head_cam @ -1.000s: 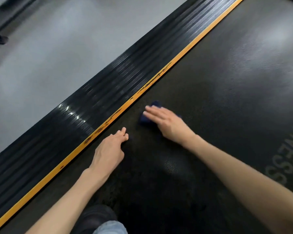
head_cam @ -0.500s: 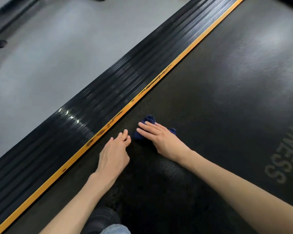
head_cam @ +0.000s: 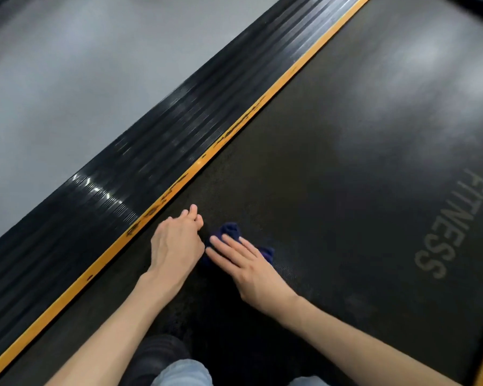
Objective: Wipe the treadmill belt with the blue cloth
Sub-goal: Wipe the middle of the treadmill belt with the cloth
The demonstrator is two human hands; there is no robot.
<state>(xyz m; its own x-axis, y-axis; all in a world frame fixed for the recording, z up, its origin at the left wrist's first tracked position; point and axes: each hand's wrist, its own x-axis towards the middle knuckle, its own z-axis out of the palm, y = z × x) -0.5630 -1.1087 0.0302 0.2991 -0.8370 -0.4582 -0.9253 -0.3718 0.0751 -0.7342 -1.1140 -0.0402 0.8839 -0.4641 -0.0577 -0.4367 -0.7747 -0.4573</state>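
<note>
Your right hand [head_cam: 251, 271] lies flat, fingers straight and slightly spread, pressing the blue cloth [head_cam: 230, 231] onto the treadmill belt [head_cam: 346, 162]; it grips nothing. The cloth is bunched and mostly hidden under that hand: only a fold beyond the fingertips and a corner on the far side of the hand show. It sits near the belt's left edge, just beside your left hand [head_cam: 176, 246]. The left hand rests on the belt with fingers loosely curled, tips down, and holds nothing visible; its palm side cannot be seen. Left of it run the yellow stripe [head_cam: 234, 129], scuffed in places, and the ribbed side rail [head_cam: 151, 151], then grey floor [head_cam: 67, 65], blurred. Grey lettering [head_cam: 455, 224] on the belt reads FITNESS. A dark shoe [head_cam: 156, 355] and a denim knee [head_cam: 181, 371] are cut off at the bottom edge.
</note>
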